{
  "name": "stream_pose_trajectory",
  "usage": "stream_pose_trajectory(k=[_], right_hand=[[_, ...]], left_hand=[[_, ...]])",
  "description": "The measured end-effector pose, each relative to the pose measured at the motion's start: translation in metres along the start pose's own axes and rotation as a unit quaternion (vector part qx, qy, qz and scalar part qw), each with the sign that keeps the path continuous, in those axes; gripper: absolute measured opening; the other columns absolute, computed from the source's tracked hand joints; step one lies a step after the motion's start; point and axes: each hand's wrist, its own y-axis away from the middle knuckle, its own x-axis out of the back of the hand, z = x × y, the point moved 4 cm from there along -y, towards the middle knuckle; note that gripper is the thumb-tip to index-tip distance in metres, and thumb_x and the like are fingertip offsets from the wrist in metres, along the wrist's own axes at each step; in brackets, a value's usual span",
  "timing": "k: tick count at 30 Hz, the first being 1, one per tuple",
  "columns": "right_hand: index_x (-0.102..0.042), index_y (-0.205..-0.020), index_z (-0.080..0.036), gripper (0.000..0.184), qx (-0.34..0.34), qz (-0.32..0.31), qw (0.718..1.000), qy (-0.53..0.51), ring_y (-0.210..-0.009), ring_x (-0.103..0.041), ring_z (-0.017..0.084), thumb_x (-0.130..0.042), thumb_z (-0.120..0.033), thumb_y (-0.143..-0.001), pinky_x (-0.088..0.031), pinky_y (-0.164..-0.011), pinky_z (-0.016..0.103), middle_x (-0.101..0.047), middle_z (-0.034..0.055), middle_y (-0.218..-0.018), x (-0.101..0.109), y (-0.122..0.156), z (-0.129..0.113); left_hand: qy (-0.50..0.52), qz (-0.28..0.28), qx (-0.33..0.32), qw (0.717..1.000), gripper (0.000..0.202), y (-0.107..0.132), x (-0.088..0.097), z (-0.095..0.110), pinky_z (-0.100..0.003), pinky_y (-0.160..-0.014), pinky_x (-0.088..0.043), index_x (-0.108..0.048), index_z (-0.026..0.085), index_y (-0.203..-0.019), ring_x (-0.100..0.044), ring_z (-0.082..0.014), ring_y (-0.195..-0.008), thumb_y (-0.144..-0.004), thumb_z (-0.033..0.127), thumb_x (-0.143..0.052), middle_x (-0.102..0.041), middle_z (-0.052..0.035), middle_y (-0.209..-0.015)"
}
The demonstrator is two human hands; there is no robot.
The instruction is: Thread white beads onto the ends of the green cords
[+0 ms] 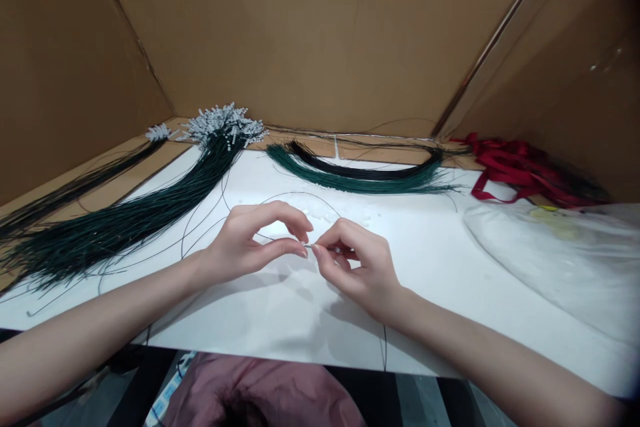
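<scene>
My left hand [255, 240] and my right hand [353, 263] meet fingertip to fingertip above a white work surface [425, 260]. Both are pinched on a thin dark cord [300, 195] that loops up behind the fingers and trails off the front edge. A tiny pale piece [309, 246] sits between the two pinches; what it is I cannot make out. A thick bundle of dark green cords with white bead-like ends [150, 210] lies just left of my left hand.
A curved bundle of green and black cords [360, 173] lies at the back. Red ribbons [525, 170] pile at the back right, beside a clear plastic bag [560, 260]. Brown cardboard walls [310, 33] enclose the surface. Another cord bundle [75, 187] lies far left.
</scene>
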Motion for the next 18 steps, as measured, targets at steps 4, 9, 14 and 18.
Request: stream_pose_trajectory(k=[4, 9, 14, 18], right_hand=[[-0.054, -0.072, -0.016, 0.018, 0.003, 0.007, 1.0, 0.0, -0.053, -0.038, 0.005, -0.061, -0.002, -0.081, -0.032, -0.049, 0.019, -0.047, -0.0047, -0.063, 0.001, -0.0002, -0.0013], [-0.054, -0.073, -0.016, 0.017, 0.001, 0.008, 1.0, 0.003, -0.053, -0.038, 0.006, -0.061, -0.003, -0.082, -0.032, -0.049, 0.019, -0.049, -0.0042, -0.064, 0.0005, -0.0006, -0.0019], [-0.054, -0.073, -0.016, 0.017, -0.002, 0.01, 1.0, 0.006, -0.052, -0.038, 0.006, -0.06, -0.003, -0.082, -0.033, -0.048, 0.02, -0.05, -0.0041, -0.063, 0.0009, -0.0003, -0.0013], [-0.055, -0.073, -0.017, 0.017, -0.005, 0.01, 1.0, 0.009, -0.052, -0.038, 0.006, -0.06, -0.005, -0.083, -0.033, -0.048, 0.021, -0.05, -0.0042, -0.063, 0.0012, -0.0003, -0.0015]], left_hand=[[0.008, 0.005, 0.012, 1.0, 0.025, 0.0011, -0.0001, -0.0012, -0.028, -0.072, -0.058, -0.064, 0.017, -0.099, -0.071, -0.0164, -0.075, -0.079, 0.011, -0.078, -0.072, -0.0044, -0.083], [0.017, 0.015, 0.024, 0.999, 0.024, 0.0008, 0.0004, 0.0001, -0.028, -0.072, -0.058, -0.064, 0.017, -0.097, -0.071, -0.0162, -0.074, -0.078, 0.012, -0.078, -0.072, -0.003, -0.082], [0.024, 0.027, 0.031, 0.999, 0.026, 0.0018, 0.0008, -0.0002, -0.029, -0.072, -0.059, -0.064, 0.017, -0.099, -0.072, -0.0167, -0.074, -0.078, 0.014, -0.08, -0.072, -0.003, -0.081], [0.024, 0.021, 0.03, 0.999, 0.025, 0.0028, -0.0001, -0.0013, -0.029, -0.071, -0.06, -0.064, 0.017, -0.099, -0.072, -0.017, -0.074, -0.078, 0.015, -0.079, -0.072, -0.0038, -0.082]])
